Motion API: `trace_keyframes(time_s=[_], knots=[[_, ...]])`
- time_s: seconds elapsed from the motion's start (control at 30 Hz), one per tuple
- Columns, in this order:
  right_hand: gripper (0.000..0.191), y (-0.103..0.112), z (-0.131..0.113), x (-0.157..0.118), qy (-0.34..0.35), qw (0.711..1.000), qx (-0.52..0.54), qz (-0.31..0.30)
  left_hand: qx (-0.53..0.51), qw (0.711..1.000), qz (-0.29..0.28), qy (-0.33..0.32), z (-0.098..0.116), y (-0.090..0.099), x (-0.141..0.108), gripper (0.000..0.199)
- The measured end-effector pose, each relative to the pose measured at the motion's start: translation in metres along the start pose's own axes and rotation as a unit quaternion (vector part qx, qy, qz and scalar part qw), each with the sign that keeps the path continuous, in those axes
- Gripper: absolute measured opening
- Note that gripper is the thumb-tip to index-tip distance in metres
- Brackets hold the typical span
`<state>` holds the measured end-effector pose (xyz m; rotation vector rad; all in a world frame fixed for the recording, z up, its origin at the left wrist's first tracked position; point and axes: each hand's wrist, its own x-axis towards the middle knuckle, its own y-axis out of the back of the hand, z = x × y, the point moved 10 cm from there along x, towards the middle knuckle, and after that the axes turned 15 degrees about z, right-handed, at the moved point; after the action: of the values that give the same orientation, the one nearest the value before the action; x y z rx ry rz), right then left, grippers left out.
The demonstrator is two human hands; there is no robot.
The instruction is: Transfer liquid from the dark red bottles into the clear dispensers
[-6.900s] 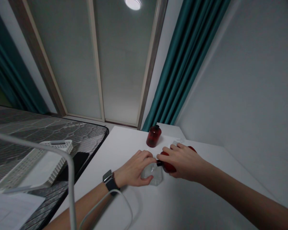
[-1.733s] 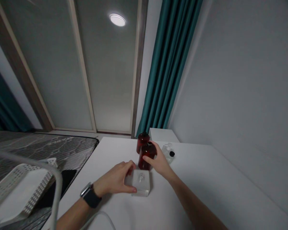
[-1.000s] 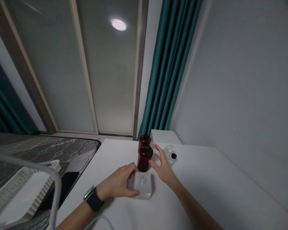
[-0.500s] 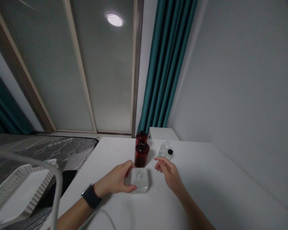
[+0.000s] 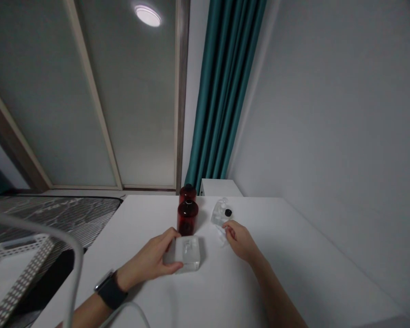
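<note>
Grip of the left hand (image 5: 156, 256) closed about the clear square bottle (image 5: 190, 256) on the worktop (image 5: 222, 291), right hand (image 5: 239, 241) pinching a small clear piece (image 5: 222, 233) near the black cap (image 5: 228, 212), red bottles (image 5: 187, 219) beyond.

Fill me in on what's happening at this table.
A person's left hand grips a clear, squarish bottle on the white table. The right hand has its fingertips at a small clear piece, too blurred to name. Near it are another clear bottle and a black cap. Two dark red bottles stand upright, one before the other.
</note>
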<state>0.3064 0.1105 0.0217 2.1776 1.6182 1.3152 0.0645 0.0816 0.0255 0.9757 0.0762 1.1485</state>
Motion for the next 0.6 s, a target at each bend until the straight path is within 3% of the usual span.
trace_keyframes(time_s=[0.2,0.37,0.6], knots=[[0.016,-0.017,-0.004,-0.010,0.009,0.999,-0.036,-0.024,-0.001,1.000,-0.002,0.002,0.000,0.000,0.000,0.037],[0.025,-0.019,0.002,-0.015,-0.003,0.999,-0.042,-0.029,0.000,1.000,-0.006,0.002,0.000,-0.001,0.000,0.037],[0.023,-0.016,-0.001,-0.012,-0.012,1.000,-0.010,-0.001,-0.003,1.000,-0.008,0.004,-0.002,-0.002,0.000,0.038]])
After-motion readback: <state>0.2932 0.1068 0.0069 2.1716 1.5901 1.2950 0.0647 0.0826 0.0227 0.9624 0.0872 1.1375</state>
